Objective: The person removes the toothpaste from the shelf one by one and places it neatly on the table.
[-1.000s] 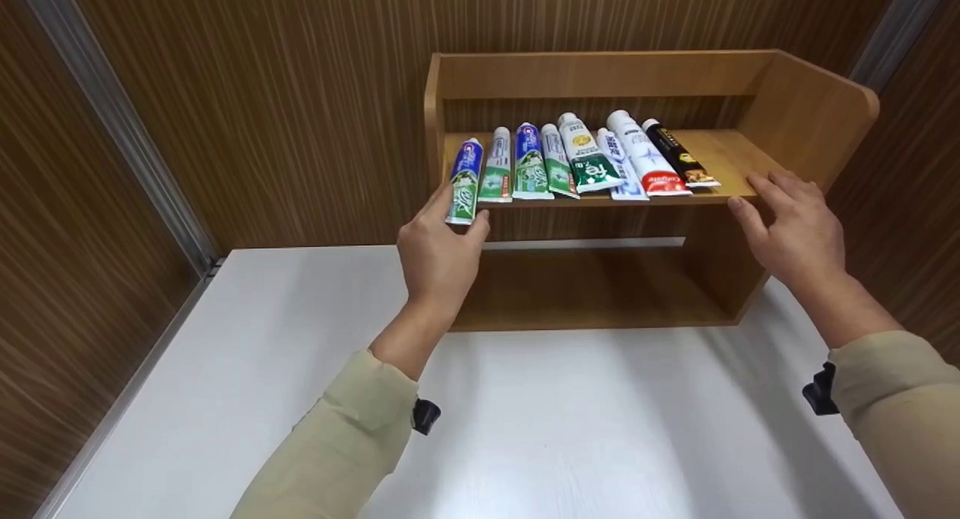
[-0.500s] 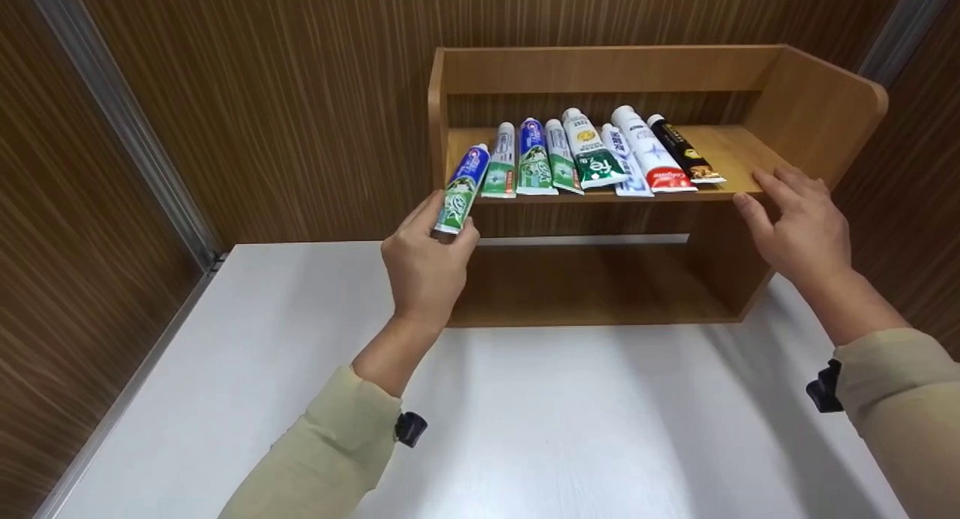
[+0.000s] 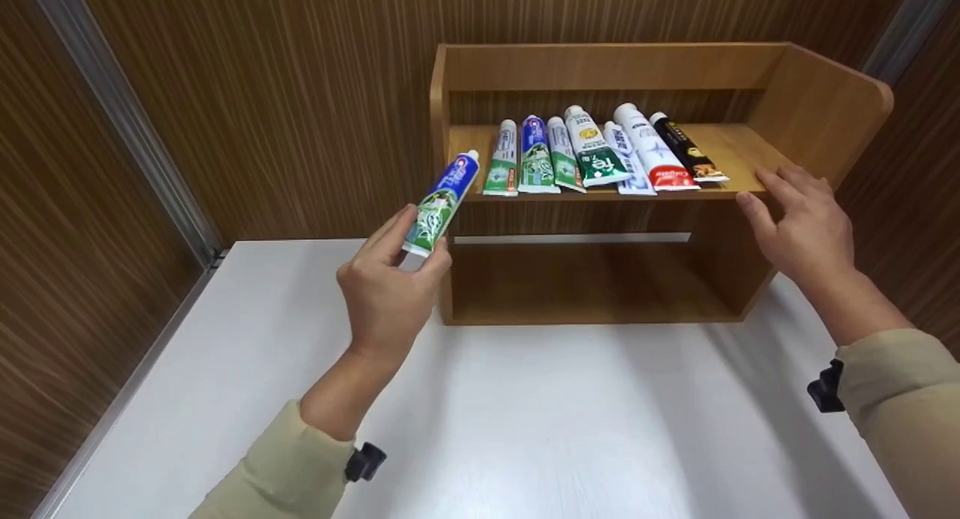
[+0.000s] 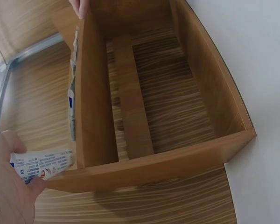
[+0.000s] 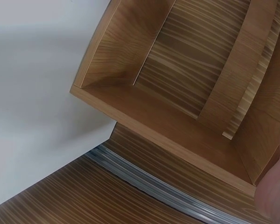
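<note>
Between the thumb and fingers of my left hand is a blue and green toothpaste tube, pinched at its flat end, cap tilted up and to the right. It is off the shelf, in front of the rack's left side. The left wrist view shows the white printed back of that toothpaste tube. My right hand rests with extended fingers on the front right edge of the wooden rack. On the upper shelf several toothpaste tubes lie side by side, among them a red-ended Colgate tube and a black tube.
The rack's lower compartment stands on a white table. Wood-grained panels rise behind and at both sides. A raised side board bounds the upper shelf at the right.
My left hand has drawn the blue and green toothpaste tube off the shelf's left end, moving left and toward me, and the tube tilts more. My right hand stays at the rack's edge.
</note>
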`<state>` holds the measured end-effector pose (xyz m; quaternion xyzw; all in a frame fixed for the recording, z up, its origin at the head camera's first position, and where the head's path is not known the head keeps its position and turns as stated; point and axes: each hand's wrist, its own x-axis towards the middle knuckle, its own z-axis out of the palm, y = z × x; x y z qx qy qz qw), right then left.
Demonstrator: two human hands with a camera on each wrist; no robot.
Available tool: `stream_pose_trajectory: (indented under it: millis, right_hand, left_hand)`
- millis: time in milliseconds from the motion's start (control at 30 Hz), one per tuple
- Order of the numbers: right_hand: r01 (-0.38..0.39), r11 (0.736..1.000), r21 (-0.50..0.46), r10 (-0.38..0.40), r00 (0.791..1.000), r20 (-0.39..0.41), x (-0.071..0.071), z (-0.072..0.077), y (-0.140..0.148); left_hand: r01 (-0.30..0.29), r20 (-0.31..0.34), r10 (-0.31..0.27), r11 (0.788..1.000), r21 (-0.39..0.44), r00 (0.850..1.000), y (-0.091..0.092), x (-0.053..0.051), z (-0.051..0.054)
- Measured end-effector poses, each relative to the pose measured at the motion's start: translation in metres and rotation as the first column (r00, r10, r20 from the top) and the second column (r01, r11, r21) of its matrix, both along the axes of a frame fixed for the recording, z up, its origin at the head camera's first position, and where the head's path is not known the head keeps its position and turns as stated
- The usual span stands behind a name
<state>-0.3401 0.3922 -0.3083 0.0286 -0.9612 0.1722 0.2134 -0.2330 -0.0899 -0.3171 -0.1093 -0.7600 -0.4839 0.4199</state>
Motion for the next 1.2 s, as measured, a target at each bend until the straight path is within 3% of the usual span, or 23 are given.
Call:
stream_pose_trajectory:
  millis: [300, 567, 767, 1200]
  right_hand:
    - [-0.01, 1.0, 0.004, 0.01, 1.0, -0.02, -0.002, 0.003, -0.003]
    - [-0.001, 1.0, -0.002, 0.001, 1.0, -0.003, -0.002, 0.005, -0.001]
    - [0.008, 1.0, -0.006, -0.008, 1.0, 0.012, -0.001, 0.004, 0.0]
    - [-0.011, 1.0, 0.001, 0.011, 0.999, -0.041, -0.001, -0.001, 0.0]
  left_hand:
    - [-0.006, -0.086, 0.006, 1.0, -0.004, 0.996, -0.025, 0.029, -0.005]
    - [-0.049, -0.101, 0.048, 0.999, -0.012, 0.994, -0.047, 0.045, -0.008]
    - [-0.09, -0.063, 0.09, 0.996, 0.006, 0.994, -0.061, 0.042, -0.018]
    - [-0.156, 0.116, 0.155, 0.988, -0.003, 0.981, -0.079, 0.02, -0.067]
